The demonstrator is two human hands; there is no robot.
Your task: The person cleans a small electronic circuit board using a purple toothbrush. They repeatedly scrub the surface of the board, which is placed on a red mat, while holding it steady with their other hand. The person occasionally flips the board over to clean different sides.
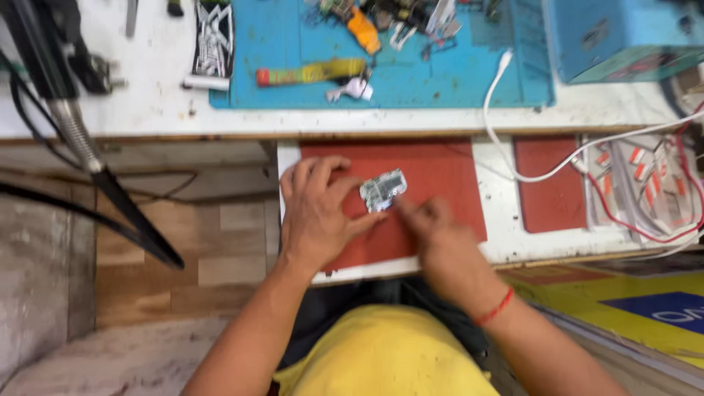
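Small circuit board is pinched steady by left hand over red mat; right hand blurred, fingers' closure cannot be told.

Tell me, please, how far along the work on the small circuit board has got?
Done: the small circuit board lies bare on the red mat. In hand: the left hand steadies it while the right hand works at its edge, blurred. Left: tools on the blue mat lie untouched.

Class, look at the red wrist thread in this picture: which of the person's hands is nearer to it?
Right. The red wrist thread sits on that arm, just behind the right hand. The left hand lies across the small circuit board, farther away.
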